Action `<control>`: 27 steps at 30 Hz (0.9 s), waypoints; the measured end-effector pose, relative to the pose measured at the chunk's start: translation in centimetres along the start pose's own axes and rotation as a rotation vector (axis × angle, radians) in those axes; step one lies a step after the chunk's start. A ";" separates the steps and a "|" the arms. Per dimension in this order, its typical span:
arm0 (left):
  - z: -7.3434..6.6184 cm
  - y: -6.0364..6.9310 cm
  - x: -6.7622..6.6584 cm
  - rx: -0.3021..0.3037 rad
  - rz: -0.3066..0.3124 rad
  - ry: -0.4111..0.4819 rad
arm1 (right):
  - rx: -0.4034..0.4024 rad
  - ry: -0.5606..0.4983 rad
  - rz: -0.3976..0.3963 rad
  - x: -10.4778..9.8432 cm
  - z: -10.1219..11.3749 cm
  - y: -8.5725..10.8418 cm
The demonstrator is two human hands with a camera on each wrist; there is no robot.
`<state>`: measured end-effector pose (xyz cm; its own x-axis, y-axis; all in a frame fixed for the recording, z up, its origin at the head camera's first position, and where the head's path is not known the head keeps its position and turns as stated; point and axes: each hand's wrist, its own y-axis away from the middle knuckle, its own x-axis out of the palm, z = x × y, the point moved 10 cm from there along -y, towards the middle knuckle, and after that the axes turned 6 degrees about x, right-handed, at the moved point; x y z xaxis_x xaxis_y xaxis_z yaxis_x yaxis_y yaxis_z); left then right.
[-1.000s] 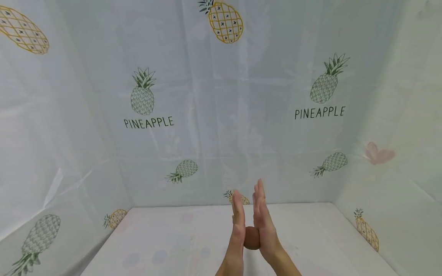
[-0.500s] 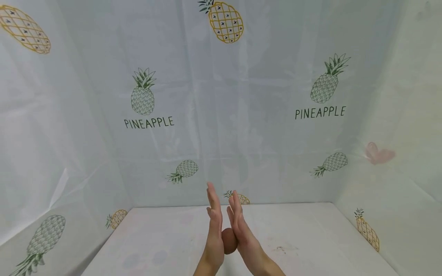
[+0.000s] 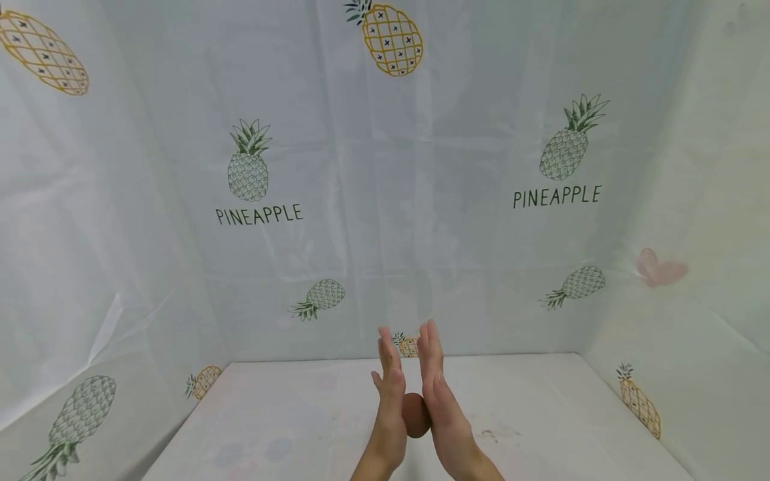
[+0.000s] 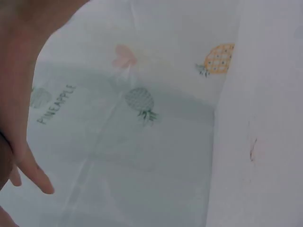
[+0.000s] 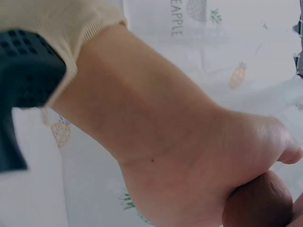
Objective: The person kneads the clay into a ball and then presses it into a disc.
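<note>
Between the left hand [image 3: 391,404] and the right hand [image 3: 444,409], a brown ball [image 3: 415,415]

At the lower middle of my head feed, I see both hands raised above the white tabletop [image 3: 271,401], palms facing each other, with the ball touching both, nearer the heels of the hands than the fingertips. On the left hand I make out straight fingers pointing up and away, mostly lying close together, with one digit standing a little apart. The right hand's fingers are also straight and lie together. Neither set curls round the ball; the palms alone press it from the sides, and the fingertips of the two hands stay apart from each other.

My left wrist feed is dim: part of that hand and a sliver of the ball show at its edge. On my right wrist feed the ball sits against the palm at the lower right; most fingers fall outside that view, so from there I cannot tell how they lie. A beige sleeve [image 5: 94,23] and a dark perforated device [image 5: 31,71] show behind the wrist.

On the tabletop, to the right of the hands, I see small brownish marks [image 3: 490,435]. Behind hangs a pale curtain [image 3: 385,234] printed with pineapples.
</note>
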<state>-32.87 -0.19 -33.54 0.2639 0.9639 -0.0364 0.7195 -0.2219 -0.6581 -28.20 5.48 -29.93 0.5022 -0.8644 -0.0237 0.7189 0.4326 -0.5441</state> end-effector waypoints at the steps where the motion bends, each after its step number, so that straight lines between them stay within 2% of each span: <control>1: 0.0 0.2 0.5 -0.008 0.020 0.014 | -0.013 0.009 -0.016 -0.3 0.2 0.0; 5: -0.4 0.8 2.1 -0.037 0.087 0.057 | -0.043 0.058 -0.094 -1.6 0.7 0.1; 11: -1.5 2.0 4.0 -0.129 0.155 0.131 | 0.007 0.049 -0.227 -4.3 -0.1 0.2; 13: -2.2 2.1 4.5 -0.117 0.181 0.137 | 0.023 0.029 -0.271 -5.2 -0.6 0.1; 15: -3.2 2.1 4.8 -0.050 0.205 0.130 | 0.054 0.006 -0.290 -5.8 -1.4 -0.1; 17: -4.1 2.2 4.7 0.008 0.207 0.113 | 0.098 -0.013 -0.271 -5.7 -2.3 -0.4; 19: -4.7 2.1 4.2 0.061 0.194 0.086 | 0.157 -0.037 -0.216 -5.0 -3.3 -0.6; 23: -4.0 1.6 2.7 0.002 0.121 0.075 | 0.248 -0.038 -0.088 -2.9 -4.6 -0.7; 26: -3.0 1.0 1.4 -0.047 0.066 0.103 | 0.264 -0.025 -0.012 -1.4 -4.8 -0.7; 27: -2.8 0.8 1.0 -0.040 0.055 0.109 | 0.264 -0.025 0.009 -1.0 -4.7 -0.6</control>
<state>-30.24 0.21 -31.96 0.3705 0.9287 0.0115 0.7264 -0.2820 -0.6267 -31.43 4.85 -33.54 0.5187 -0.8549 -0.0054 0.8130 0.4952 -0.3064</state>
